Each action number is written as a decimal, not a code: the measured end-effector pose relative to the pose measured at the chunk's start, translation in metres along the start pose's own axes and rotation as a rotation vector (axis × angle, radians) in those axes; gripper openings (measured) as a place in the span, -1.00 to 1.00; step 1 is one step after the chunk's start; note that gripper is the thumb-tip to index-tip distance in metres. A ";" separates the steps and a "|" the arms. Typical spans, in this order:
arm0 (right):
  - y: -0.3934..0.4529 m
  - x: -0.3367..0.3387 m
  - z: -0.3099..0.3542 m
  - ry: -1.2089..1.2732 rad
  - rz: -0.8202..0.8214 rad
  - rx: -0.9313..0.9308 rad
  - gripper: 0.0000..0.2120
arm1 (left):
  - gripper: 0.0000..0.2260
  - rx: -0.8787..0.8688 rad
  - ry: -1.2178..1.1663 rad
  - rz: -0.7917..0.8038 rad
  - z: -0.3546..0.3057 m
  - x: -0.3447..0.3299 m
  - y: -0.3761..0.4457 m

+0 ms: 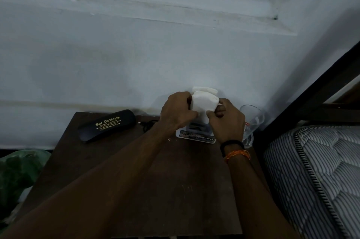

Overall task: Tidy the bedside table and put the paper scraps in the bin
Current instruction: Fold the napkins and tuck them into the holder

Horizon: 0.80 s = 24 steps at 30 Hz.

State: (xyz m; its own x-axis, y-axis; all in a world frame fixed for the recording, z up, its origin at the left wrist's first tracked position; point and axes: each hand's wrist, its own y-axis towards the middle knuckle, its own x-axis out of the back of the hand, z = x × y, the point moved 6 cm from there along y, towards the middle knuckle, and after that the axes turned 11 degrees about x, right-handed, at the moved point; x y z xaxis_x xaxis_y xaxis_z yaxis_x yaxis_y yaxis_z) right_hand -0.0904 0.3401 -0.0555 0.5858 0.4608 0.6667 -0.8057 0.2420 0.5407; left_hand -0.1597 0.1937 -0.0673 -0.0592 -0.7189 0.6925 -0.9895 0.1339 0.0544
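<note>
A wad of white tissue paper (pixel 203 103) is held up over the back of the dark wooden bedside table (pixel 155 180). My left hand (pixel 178 111) grips its left side and my right hand (pixel 227 121) pinches its lower right side. Directly beneath the tissue lies a white tissue packet (pixel 196 135) with printed lettering, partly hidden by my hands. A tiny pale scrap (pixel 169 139) lies on the table just left of the packet.
A black spectacle case (pixel 106 124) lies at the table's back left, with a dark cable (pixel 149 123) beside it. A clear drinking glass (pixel 251 121) stands at the back right. A striped mattress (pixel 315 176) is on the right; a green plastic bag (pixel 19 168) sits at the left.
</note>
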 end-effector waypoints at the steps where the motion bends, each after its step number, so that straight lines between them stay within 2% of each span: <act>1: -0.001 0.002 0.000 0.008 -0.002 -0.013 -0.74 | -0.68 0.004 -0.010 -0.009 0.002 0.001 -0.002; 7: -0.018 0.019 -0.003 -0.134 0.006 -0.128 -0.94 | -0.65 0.070 -0.042 -0.016 0.024 0.006 -0.021; 12: -0.046 0.015 -0.001 -0.152 0.030 -0.147 -0.79 | -0.52 0.175 -0.162 0.010 0.030 0.006 -0.034; 15: -0.052 0.007 -0.003 -0.108 0.059 -0.182 -0.72 | -0.55 0.222 -0.222 0.046 0.027 0.001 -0.042; 19: -0.054 0.005 -0.006 -0.067 0.053 -0.193 -0.76 | -0.57 0.252 -0.224 0.034 0.024 0.002 -0.050; 24: -0.057 0.002 -0.001 -0.066 0.100 -0.217 -0.69 | -0.59 0.288 -0.259 0.012 0.030 0.004 -0.061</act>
State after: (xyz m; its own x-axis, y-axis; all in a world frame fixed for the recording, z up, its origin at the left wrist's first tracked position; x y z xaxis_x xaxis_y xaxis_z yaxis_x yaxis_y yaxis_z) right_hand -0.0436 0.3281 -0.0853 0.5006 0.4370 0.7473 -0.8559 0.3791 0.3516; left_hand -0.1035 0.1624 -0.0895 -0.0661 -0.8720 0.4850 -0.9829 -0.0268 -0.1821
